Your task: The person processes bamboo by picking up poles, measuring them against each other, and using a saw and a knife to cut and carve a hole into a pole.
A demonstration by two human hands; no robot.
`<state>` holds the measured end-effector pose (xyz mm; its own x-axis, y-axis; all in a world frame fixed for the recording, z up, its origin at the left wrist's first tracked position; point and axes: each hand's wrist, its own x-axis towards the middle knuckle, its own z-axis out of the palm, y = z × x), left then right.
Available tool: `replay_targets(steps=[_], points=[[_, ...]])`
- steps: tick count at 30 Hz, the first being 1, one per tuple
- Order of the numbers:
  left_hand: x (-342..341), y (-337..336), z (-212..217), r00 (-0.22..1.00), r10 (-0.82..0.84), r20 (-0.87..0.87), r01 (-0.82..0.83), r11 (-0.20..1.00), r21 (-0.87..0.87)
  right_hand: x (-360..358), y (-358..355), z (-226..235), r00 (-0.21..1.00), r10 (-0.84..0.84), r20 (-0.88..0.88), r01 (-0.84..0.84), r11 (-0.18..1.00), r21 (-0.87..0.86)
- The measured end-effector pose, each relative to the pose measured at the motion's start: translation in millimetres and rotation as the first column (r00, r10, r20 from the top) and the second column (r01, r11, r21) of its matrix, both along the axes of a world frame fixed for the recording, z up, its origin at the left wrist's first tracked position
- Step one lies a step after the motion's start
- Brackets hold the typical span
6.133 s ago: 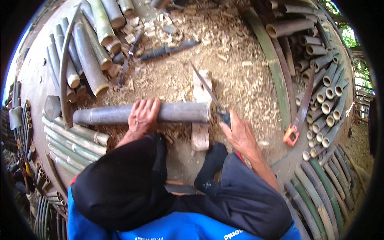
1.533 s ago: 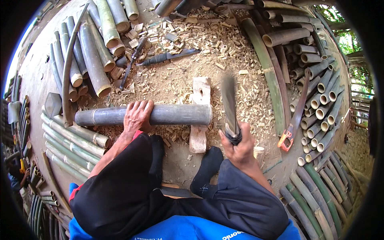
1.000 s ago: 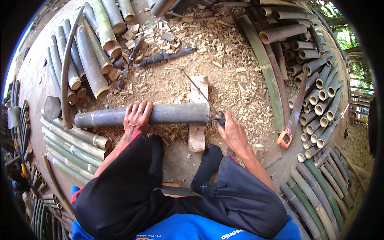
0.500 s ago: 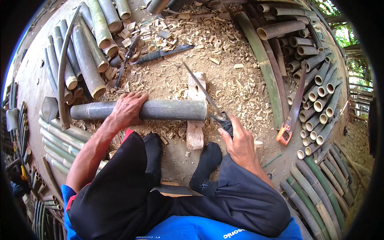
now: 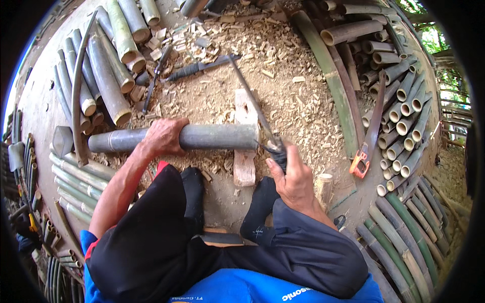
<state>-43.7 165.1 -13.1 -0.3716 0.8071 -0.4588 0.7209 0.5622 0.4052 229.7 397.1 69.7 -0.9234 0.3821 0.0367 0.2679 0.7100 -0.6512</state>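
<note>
A thick grey-green bamboo pole (image 5: 212, 136) lies across a short wooden block (image 5: 245, 146) on the chip-strewn ground. My left hand (image 5: 162, 136) grips the pole near its middle. In my right hand (image 5: 290, 174) is the dark handle of a long-bladed knife (image 5: 252, 103). Its blade slants up and to the left, over the pole's right-hand cut end. Both my feet in dark socks (image 5: 260, 207) sit just below the pole.
Cut bamboo tubes are stacked at the right (image 5: 404, 121) and the upper left (image 5: 108, 65). An orange-handled saw (image 5: 369, 136) lies right of the block. A second dark-handled knife (image 5: 199, 68) rests among wood chips above. Green bamboo strips (image 5: 76, 177) lie at the left.
The knife was raised upright, came down at the pole's right end, and now rests slanted over it. My left hand has slid slightly left along the pole.
</note>
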Motion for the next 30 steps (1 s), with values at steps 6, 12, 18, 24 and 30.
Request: replay_targets(steps=[6,12,18,24,30], points=[[2.4,11.5,-2.6,0.999,-0.034,-0.018,0.034,0.999,-0.009,14.4,20.3,-59.0,0.937,-0.013,0.349,-0.026,0.994,0.106],[2.0,7.9,9.4,1.000,0.022,0.021,-0.021,0.999,-0.030,-10.4,13.7,13.4,0.992,0.041,0.123,-0.039,0.999,-0.022],[7.4,15.0,10.0,1.000,0.011,0.012,-0.011,1.000,0.027,-0.3,32.0,-56.3,0.780,-0.051,0.623,0.028,0.999,0.046],[20.4,-15.2,2.8,0.985,0.040,-0.166,-0.020,0.992,0.123,-0.7,17.1,-5.8,0.965,0.066,0.253,-0.051,0.997,-0.063],[36.6,2.9,-5.3,0.965,0.057,-0.255,0.003,0.973,0.230,20.1,23.6,-59.8,0.976,0.027,0.216,-0.044,0.996,0.072]])
